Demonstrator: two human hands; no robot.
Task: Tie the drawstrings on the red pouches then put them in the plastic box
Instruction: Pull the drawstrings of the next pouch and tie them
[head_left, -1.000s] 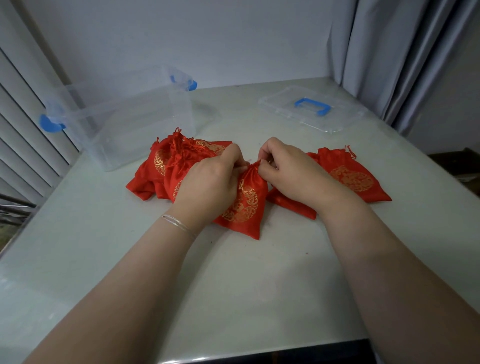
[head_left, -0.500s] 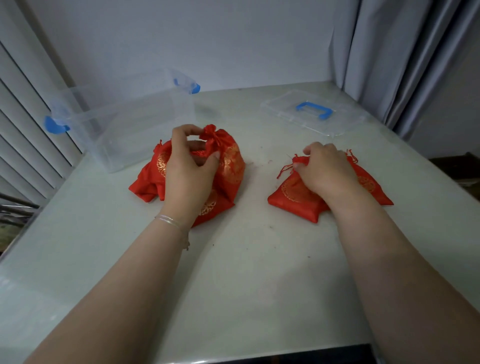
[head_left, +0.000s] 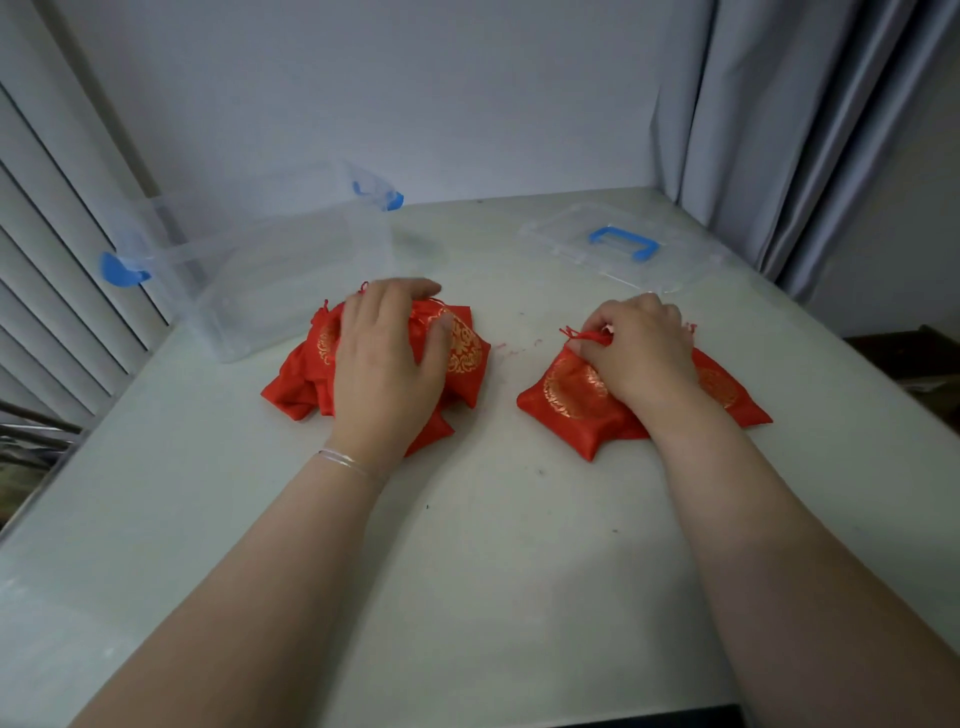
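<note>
Resting on a heap of red pouches (head_left: 457, 358), the left hand (head_left: 387, 358) is lying palm down with its fingers fairly straight, spread over the top pouch and pressing it rather than gripping it; a thin bracelet (head_left: 345, 461) is sitting at that wrist; the right hand (head_left: 641, 353) is working well apart from it, its fingers curled and pinching the gathered neck and drawstring (head_left: 584, 336) of another pouch (head_left: 576, 397), which is lying flat on the bench (head_left: 493, 545) with a further pouch (head_left: 727, 389) partly under the wrist; the plastic box (head_left: 270, 270) is standing open just behind the left heap, clear with blue clips, and no pouch is showing inside it; its lid (head_left: 618, 249), with a blue handle, is lying on the bench at the far right, near a grey curtain (head_left: 789, 130); a few red thread scraps (head_left: 511, 347) are lying between the two groups of pouches.
</note>
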